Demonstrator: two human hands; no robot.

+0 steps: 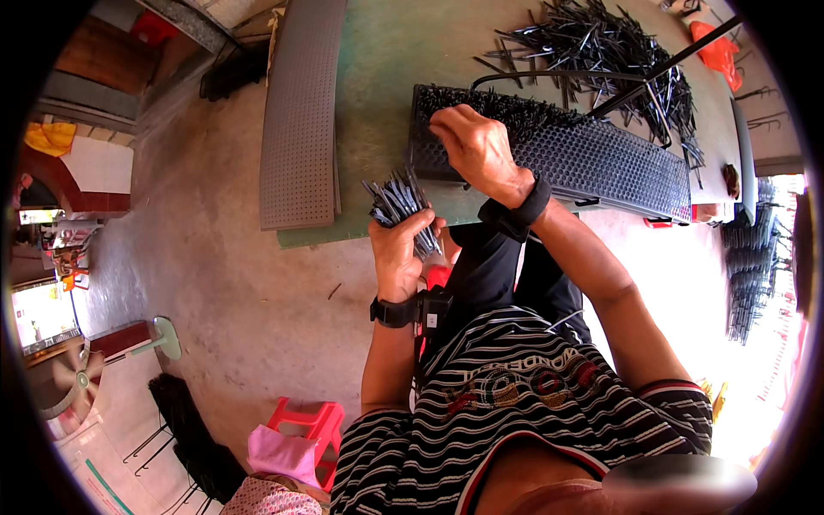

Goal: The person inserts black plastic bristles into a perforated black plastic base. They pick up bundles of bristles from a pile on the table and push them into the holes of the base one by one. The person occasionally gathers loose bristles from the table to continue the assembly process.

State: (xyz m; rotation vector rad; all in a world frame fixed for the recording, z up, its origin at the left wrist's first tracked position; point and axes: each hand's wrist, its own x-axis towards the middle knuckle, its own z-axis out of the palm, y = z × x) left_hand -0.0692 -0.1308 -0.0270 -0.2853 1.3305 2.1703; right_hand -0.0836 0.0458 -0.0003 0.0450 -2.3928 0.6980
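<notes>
My left hand (398, 251) is closed round a bundle of thin dark strips (395, 199), their ends fanning out past my thumb, just off the table's near edge. My right hand (481, 148) is over the left part of a long black board full of holes (618, 163). Its fingers are curled together, and the tips are hidden, so what they hold does not show. Short black strips (541, 116) stand upright in rows along the board's far side, while the nearer holes toward the right are bare.
A large heap of loose black strips (592, 43) lies on the green table (386, 94) behind the board. A black metal bar frame (665, 64) crosses above it. Grey perforated panels (300, 129) lie at the table's left. A red stool (322, 429) stands on the floor.
</notes>
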